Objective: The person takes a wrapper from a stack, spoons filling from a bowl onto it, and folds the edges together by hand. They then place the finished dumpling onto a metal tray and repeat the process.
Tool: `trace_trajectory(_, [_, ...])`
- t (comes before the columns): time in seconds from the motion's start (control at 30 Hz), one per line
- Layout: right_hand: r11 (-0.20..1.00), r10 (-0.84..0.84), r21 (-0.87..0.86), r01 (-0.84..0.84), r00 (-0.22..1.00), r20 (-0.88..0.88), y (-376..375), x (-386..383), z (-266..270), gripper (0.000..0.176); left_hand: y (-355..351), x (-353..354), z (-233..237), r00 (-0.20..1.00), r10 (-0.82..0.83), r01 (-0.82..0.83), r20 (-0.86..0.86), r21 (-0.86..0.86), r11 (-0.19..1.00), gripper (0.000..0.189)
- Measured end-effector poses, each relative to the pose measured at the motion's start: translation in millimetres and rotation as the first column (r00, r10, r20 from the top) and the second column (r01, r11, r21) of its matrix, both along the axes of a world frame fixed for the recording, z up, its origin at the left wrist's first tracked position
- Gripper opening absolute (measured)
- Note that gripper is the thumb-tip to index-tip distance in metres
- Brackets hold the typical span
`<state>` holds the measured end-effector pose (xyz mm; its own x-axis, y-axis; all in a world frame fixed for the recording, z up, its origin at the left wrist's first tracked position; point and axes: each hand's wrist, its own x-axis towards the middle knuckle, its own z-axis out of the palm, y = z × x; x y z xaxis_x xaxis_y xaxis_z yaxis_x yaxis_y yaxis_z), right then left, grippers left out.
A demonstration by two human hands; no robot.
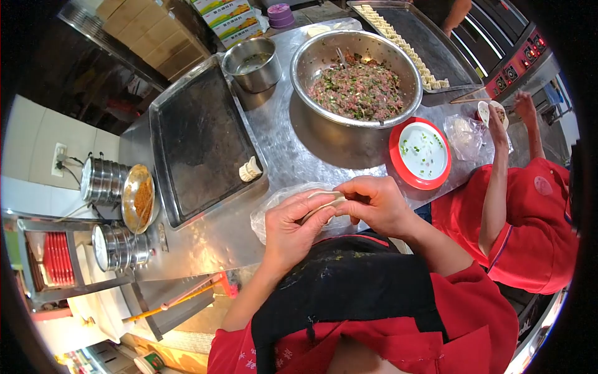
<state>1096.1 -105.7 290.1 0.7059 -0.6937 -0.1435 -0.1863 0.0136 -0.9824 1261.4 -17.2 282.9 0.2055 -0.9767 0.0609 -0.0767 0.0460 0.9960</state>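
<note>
Between the fingers of both hands, just above the near table edge, is a pale, folded dumpling (322,206). My left hand (294,219) is closed around its left side, thumb and fingers pressing the dough. My right hand (376,201) pinches the dough's right edge with thumb and forefinger. Fingers hide much of the dumpling, and any filling inside cannot be seen. A clear plastic bag (264,215) lies under and behind my hands. Beyond them stands a large steel bowl (303,93) holding minced meat filling with chopped greens (358,90).
A dark baking tray (196,140) at left carries a pleated dumpling (250,169). Rows of dumplings line another tray (430,43) at the back. A steel pot (254,76) and red-rimmed dish (396,156) flank the bowl. At right, a co-worker (529,218) holds a filled wrapper.
</note>
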Motion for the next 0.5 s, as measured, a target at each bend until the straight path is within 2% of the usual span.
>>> trace_trajectory(0.07, [0.957, -0.034, -0.288, 0.042, 0.999, 0.031, 1.3, 2.0, -3.2, 0.02, -0.3, -1.3, 1.8, 1.0, 0.013, -0.013, 0.02, -0.004, 1.0, 0.02])
trace_trajectory(0.1, [0.957, -0.032, -0.289, 0.039, 0.999, 0.032, 1.1, 2.6, -5.0, 0.02, -0.7, -1.5, 2.4, 0.999, 0.021, -0.021, 0.039, -0.008, 1.0, 0.019])
trace_trajectory(0.17, [0.864, -0.047, -0.498, 0.073, 0.997, 0.064, 0.9, 3.4, -7.7, 0.017, -2.1, -1.1, 0.4, 0.995, 0.039, -0.034, 0.091, -0.059, 0.998, 0.019])
trace_trajectory(0.2, [0.864, -0.046, -0.498, 0.072, 0.997, 0.065, 0.8, 3.1, -7.3, 0.017, -2.5, -0.9, -0.6, 0.988, 0.056, -0.041, 0.141, -0.11, 0.993, 0.018])
trace_trajectory(0.27, [0.803, -0.063, -0.592, 0.067, 0.998, 0.027, 0.2, 2.2, -5.8, 0.017, -0.8, 0.2, -1.5, 0.986, 0.075, -0.059, 0.147, -0.107, 0.992, 0.018])
trace_trajectory(0.33, [0.798, -0.034, -0.601, 0.052, 0.999, 0.042, -1.1, 1.1, -9.0, 0.017, 0.4, 0.6, -1.3, 0.983, 0.098, -0.083, 0.153, -0.105, 0.991, 0.018])
trace_trajectory(0.4, [0.792, -0.002, -0.609, 0.036, 0.998, 0.056, -2.4, 1.0, -8.7, 0.018, 0.0, 1.5, 1.9, 0.962, 0.096, -0.06, 0.256, -0.142, 0.988, 0.017])
trace_trajectory(0.47, [0.873, -0.02, -0.487, 0.038, 0.999, 0.042, -3.5, 0.6, -4.9, 0.017, -1.6, 1.9, 4.8, 0.946, 0.088, -0.038, 0.313, -0.163, 0.986, 0.017])
trace_trajectory(0.5, [0.873, -0.016, -0.486, 0.034, 0.999, 0.04, -3.5, 0.8, -4.3, 0.017, -2.2, 1.9, 5.4, 0.926, 0.077, -0.009, 0.37, -0.182, 0.983, 0.017])
